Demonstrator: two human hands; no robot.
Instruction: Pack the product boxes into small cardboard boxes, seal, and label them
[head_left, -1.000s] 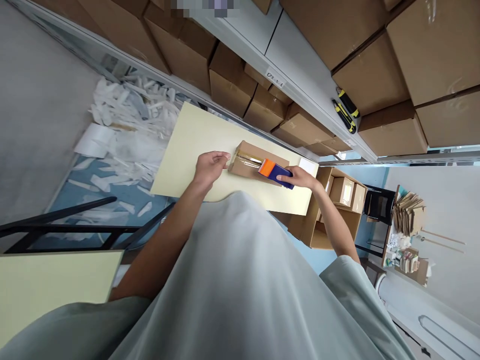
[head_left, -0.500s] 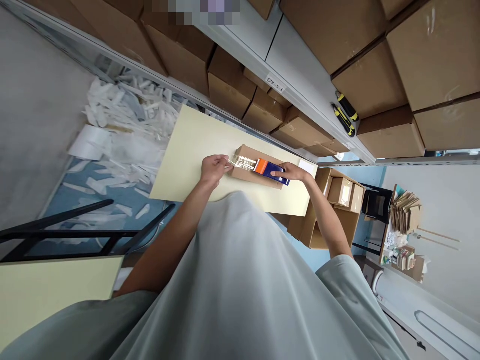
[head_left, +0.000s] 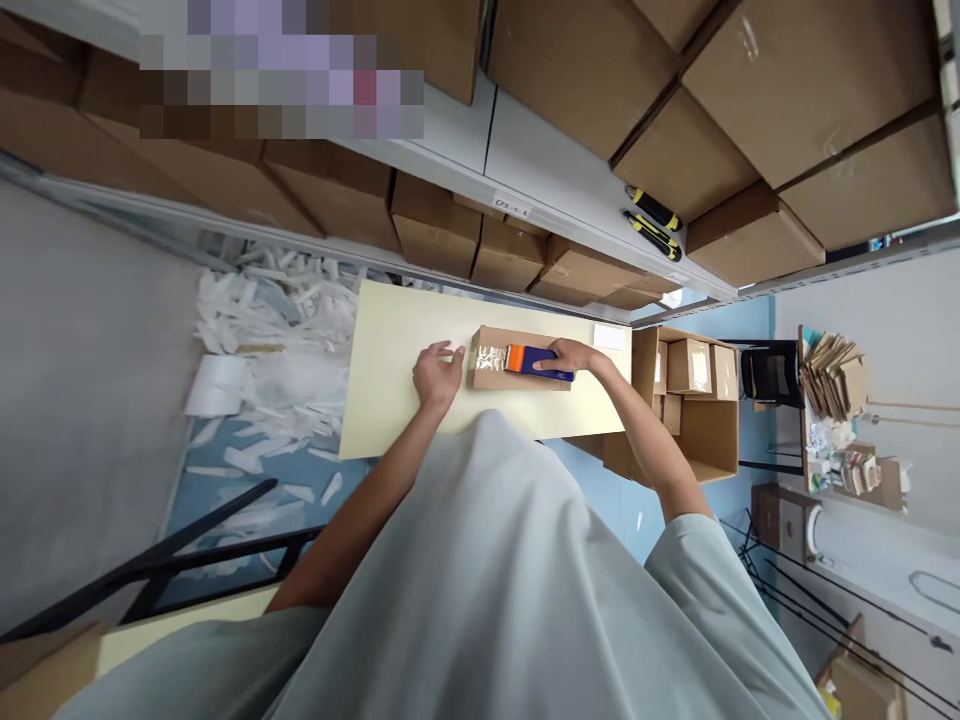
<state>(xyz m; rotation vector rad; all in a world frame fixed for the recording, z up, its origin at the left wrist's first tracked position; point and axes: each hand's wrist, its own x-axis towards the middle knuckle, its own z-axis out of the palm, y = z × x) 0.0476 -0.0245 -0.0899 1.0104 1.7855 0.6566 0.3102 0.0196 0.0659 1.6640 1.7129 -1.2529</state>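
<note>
On the pale yellow table (head_left: 390, 400) lies a long cardboard box (head_left: 499, 380). My right hand (head_left: 573, 355) is closed round a blue and orange tape dispenser (head_left: 529, 359), which rests along the top of the box. Shiny clear tape (head_left: 491, 358) covers the box top between the dispenser's orange end and the box's left end. Beside that left end is my left hand (head_left: 437, 376), its fingers apart and nothing visible in them.
Shelves with cardboard boxes (head_left: 439, 215) run along the table's far side. Two yellow and black utility knives (head_left: 654, 222) lie on the shelf. A white label (head_left: 612, 336) is on the table's right end. An open carton (head_left: 709, 432) stands right; white scraps (head_left: 292, 310) cover the left floor.
My left hand has let go of the tape end and opened beside the box. The tape now lies flatter on the box top. The camera view has shifted.
</note>
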